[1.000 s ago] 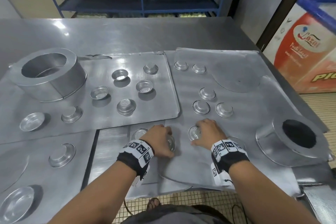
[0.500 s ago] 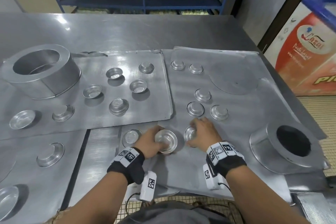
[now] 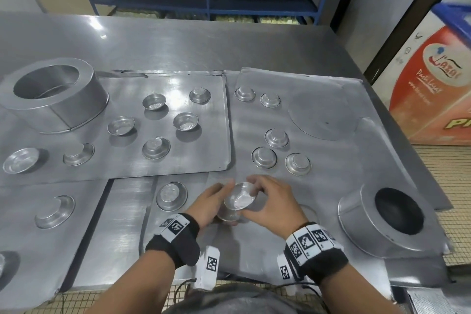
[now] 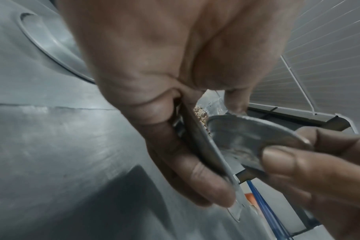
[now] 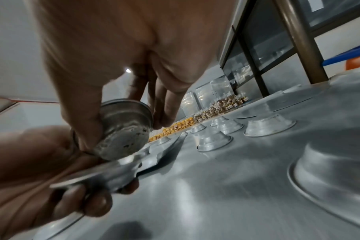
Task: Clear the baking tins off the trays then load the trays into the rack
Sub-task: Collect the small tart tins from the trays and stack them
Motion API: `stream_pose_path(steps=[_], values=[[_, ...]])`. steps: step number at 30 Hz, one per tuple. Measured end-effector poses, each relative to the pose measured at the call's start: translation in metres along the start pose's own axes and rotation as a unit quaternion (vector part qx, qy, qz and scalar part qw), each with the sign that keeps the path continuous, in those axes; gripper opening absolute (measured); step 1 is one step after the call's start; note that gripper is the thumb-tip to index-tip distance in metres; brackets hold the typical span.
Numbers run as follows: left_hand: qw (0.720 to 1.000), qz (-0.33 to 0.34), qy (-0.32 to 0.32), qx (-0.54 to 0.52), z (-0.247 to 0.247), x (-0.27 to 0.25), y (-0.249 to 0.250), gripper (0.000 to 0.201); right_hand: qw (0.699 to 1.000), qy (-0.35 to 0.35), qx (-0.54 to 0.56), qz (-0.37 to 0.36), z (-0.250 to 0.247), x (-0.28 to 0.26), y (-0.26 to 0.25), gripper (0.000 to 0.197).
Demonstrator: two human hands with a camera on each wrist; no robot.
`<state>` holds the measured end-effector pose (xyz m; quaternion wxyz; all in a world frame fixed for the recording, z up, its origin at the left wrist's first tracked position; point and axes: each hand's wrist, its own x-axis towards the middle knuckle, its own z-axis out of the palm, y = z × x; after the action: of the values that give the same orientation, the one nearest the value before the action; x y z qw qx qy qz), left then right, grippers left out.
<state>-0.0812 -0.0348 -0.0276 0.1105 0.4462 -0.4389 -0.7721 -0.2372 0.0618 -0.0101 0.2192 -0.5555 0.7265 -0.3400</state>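
Tin-clearing is in hand: the right hand (image 3: pixel 272 202) pinches a small round aluminium baking tin (image 3: pixel 239 197) above the dull grey metal tray (image 3: pixel 331 176), nesting it into another tin (image 4: pixel 212 155) the left hand (image 3: pixel 207 202) grips. Next, seat it squarely, then gather the remaining tins.

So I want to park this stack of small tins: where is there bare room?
Bare patches: the steel table beyond the trays, and the right tray between the round disc and the near large ring tin. The left tray is crowded with small tins.
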Motion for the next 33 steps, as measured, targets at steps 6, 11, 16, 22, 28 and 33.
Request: stream_pose_path(steps=[6,11,16,22,28,33], values=[[0.999,0.016,-0.005,0.044,0.007,0.005,-0.006,0.028,0.998,-0.037,0.043,0.027,0.003,-0.002,0.010,0.048],[0.996,0.038,-0.002,0.085,0.010,0.010,-0.008,0.026,0.993,-0.074,0.085,0.026,0.003,-0.003,0.025,0.043],[0.995,0.040,-0.007,0.088,0.010,0.014,-0.013,0.032,0.992,-0.099,0.060,0.044,-0.011,-0.005,0.039,0.057],[0.997,0.030,-0.015,0.069,0.011,0.016,-0.016,0.033,0.958,-0.127,-0.215,0.139,-0.047,-0.009,0.068,0.084],[0.997,0.030,-0.010,0.071,0.010,0.018,-0.019,0.038,0.919,-0.161,-0.303,0.194,-0.057,-0.020,0.079,0.073],[0.993,0.036,0.006,0.113,0.006,0.021,-0.019,0.036,0.921,-0.144,-0.298,0.203,-0.051,-0.025,0.084,0.066]])
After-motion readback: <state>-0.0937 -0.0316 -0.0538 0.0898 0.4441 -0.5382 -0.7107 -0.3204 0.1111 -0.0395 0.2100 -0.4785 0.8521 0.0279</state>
